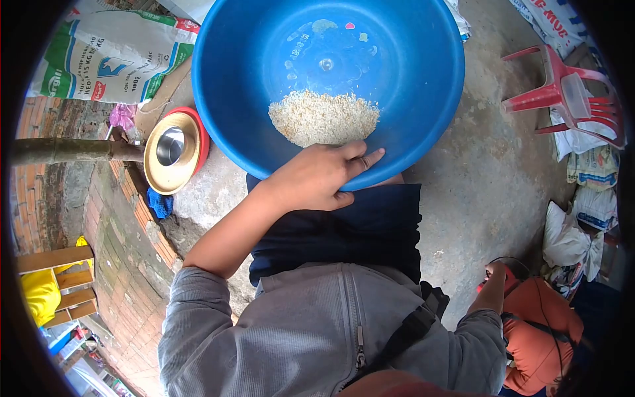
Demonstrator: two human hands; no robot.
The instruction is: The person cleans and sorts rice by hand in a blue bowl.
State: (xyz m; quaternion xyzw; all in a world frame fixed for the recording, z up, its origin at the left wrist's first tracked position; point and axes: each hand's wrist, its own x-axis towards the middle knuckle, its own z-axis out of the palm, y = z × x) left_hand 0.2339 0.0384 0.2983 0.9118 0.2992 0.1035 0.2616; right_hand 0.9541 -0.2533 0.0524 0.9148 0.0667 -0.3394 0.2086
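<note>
A large blue basin stands in front of me, tilted a little my way. Pale rice-like grains lie heaped in its near part, with a few scattered specks around them. My left hand is closed over the near rim, fingers on the inner side and thumb below the edge. Far out to my right, my right hand is small in view beside a red item. Its fingers look curled, but what they hold is hidden.
At left, a shallow yellow tray with a metal bowl rests on a red container. A printed feed sack is behind it. At right are a red plastic chair, white sacks and a person in orange.
</note>
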